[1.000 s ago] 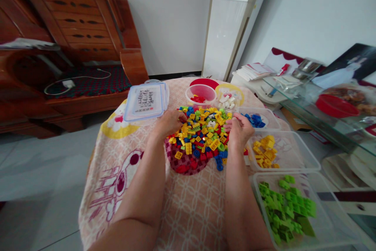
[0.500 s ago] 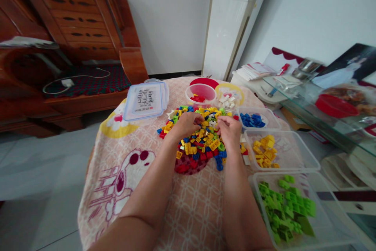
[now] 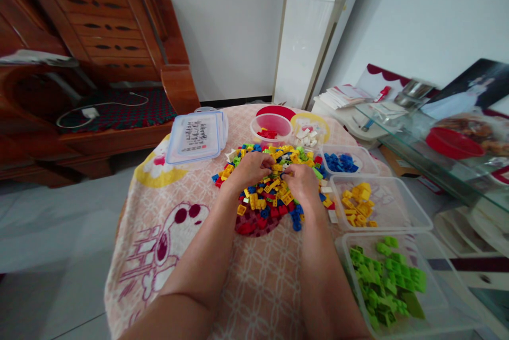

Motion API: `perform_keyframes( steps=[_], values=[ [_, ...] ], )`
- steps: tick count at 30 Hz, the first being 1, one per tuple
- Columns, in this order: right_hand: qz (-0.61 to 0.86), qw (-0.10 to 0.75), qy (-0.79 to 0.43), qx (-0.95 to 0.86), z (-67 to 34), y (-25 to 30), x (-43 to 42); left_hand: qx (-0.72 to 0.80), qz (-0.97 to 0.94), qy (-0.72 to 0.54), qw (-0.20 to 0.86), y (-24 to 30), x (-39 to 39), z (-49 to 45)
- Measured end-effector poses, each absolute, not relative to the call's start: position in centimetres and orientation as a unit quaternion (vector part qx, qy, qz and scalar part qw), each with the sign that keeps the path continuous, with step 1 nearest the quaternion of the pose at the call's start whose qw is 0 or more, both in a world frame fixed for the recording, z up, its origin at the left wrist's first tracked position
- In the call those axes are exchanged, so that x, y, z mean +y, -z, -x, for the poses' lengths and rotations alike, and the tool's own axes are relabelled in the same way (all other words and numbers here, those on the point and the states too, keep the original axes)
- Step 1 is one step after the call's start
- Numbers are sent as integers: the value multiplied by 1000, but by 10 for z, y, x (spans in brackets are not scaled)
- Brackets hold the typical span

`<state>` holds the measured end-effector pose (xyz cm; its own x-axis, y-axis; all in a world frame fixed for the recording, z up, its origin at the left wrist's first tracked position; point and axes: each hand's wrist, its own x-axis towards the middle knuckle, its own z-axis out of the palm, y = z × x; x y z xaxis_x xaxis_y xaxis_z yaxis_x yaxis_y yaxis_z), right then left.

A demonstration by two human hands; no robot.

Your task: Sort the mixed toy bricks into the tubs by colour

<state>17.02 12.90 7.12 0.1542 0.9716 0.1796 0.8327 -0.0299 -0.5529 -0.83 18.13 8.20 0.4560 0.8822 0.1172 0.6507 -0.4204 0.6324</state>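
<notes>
A mixed heap of toy building bricks point(image 3: 274, 199), yellow, red, blue, green and white, lies on the cloth-covered table. My left hand point(image 3: 254, 166) is over the heap's left side, its fingers curled and pinched together. Facing it closely, my right hand point(image 3: 303, 183) also has thumb and fingers pressed together. A yellow brick point(image 3: 277, 168) shows between the two sets of fingertips; whether it is held or lies in the heap I cannot tell. The fingertips are partly hidden and small.
Right of the heap stand clear boxes with blue bricks point(image 3: 341, 163), yellow bricks point(image 3: 358, 205) and green bricks point(image 3: 387, 281). Behind it are a pink-rimmed tub point(image 3: 271, 123) with red bricks and some white bricks point(image 3: 307, 137). Box lids point(image 3: 195, 137) lie back left. A glass shelf point(image 3: 449, 170) flanks the table.
My right hand has moved left, toward my left hand, and its fingers now nearly meet the left ones. The left hand stays almost in place.
</notes>
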Motion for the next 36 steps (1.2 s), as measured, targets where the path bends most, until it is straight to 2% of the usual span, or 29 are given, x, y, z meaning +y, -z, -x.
perform_keyframes(
  steps=[3,10,14,17,22,36],
  values=[
    [695,342,-158,-612,-175,-68,132,472,-811,-222,264,-82,182,9],
    [634,611,-295,-370,-191,-60,141,472,-810,-221,269,-83,181,9],
    [586,731,-240,-255,-201,-57,143,475,-809,-220,268,-83,181,9],
    [557,783,-184,-207,-209,-56,144,472,-810,-222,267,-83,181,9],
    [569,770,-175,-232,-210,-56,144,472,-810,-224,264,-83,181,9],
    [588,571,-268,-506,-163,-64,135,465,-791,-264,297,-83,185,16]
  ],
)
